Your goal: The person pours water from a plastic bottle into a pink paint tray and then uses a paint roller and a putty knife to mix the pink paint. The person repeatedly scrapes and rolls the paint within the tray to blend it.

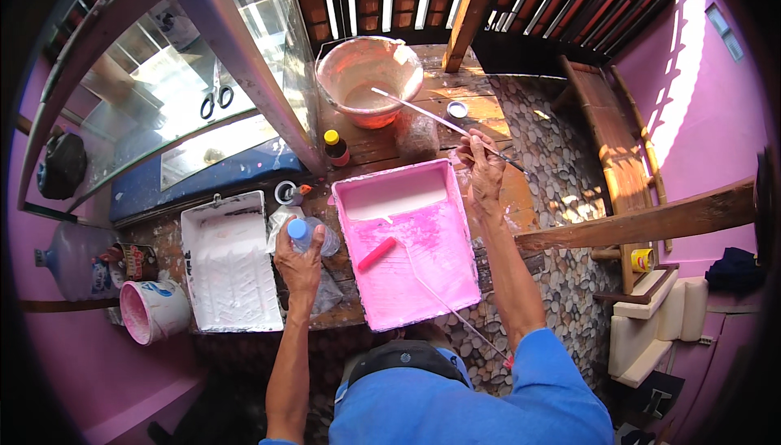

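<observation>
My left hand [298, 264] is closed around a clear plastic bottle [329, 242] with a blue cap, beside the pink tray. My right hand [486, 172] grips a long thin stick [427, 113], pale pink along most of its length and dark at the near end. Its far tip reaches over the mouth of a paint-smeared bucket [370, 79] with pale liquid inside. Between my arms sits a paint tray [447, 258] coated in pink, with pale paint in its far well. A small paint roller [377, 254] with a pink sleeve lies in it, its thin handle over the near edge.
Left of the bottle is a white-coated paint tray [232, 274]. Behind stand a small yellow-capped bottle [335, 148] and an open jar [286, 193]. A white bucket [154, 312] is far left, a glass cabinet [224, 46] behind it, and a wooden rail [643, 223] at right.
</observation>
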Action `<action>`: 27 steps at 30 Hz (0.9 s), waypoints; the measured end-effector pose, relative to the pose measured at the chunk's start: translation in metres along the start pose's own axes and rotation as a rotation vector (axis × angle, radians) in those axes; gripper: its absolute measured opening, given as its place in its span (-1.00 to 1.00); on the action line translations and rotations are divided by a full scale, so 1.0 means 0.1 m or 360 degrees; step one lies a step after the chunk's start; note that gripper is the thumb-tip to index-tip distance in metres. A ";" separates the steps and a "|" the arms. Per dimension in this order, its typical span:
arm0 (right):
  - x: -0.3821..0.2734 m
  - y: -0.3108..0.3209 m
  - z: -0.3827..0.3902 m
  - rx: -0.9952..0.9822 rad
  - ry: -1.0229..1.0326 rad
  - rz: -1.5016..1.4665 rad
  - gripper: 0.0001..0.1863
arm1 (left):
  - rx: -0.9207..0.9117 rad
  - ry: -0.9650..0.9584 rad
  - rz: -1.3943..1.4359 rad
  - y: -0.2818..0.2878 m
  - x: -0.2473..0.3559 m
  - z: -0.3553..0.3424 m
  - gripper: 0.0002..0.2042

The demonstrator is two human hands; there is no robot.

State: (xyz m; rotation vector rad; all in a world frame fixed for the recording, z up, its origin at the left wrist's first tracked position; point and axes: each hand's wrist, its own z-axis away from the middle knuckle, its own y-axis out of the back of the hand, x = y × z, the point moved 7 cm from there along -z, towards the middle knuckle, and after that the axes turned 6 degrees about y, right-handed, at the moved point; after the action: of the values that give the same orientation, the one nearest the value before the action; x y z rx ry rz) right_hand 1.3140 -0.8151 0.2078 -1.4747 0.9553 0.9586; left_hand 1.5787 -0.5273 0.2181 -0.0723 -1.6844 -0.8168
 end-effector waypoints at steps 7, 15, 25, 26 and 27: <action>-0.16 0.39 0.38 0.0101 -0.0095 -0.0105 -0.76 | 0.0098 -0.0141 -0.0088 0.05 0.05 0.05 -0.25; -0.69 0.82 1.31 0.0087 0.0034 0.0121 -0.75 | 0.0197 -0.0267 0.0078 0.41 -0.19 0.76 -0.37; -0.57 0.79 2.16 -0.0485 0.0562 0.1357 -0.77 | -0.0434 0.0179 0.0002 0.39 -0.94 1.77 -0.76; -0.53 0.72 2.21 -0.0507 0.0662 0.1403 -0.79 | -0.0465 0.0145 -0.0032 0.39 -0.94 1.79 -0.77; -0.50 0.62 2.27 -0.0559 0.0690 0.1399 -0.80 | -0.0491 0.0113 -0.0071 0.41 -0.93 1.82 -0.77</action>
State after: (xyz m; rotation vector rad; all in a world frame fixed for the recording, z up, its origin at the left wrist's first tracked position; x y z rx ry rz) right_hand 1.2234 -0.5920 0.2125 -1.5955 1.9177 1.5131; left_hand 1.4733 -0.3628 0.1461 -0.2162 -1.4870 -1.0957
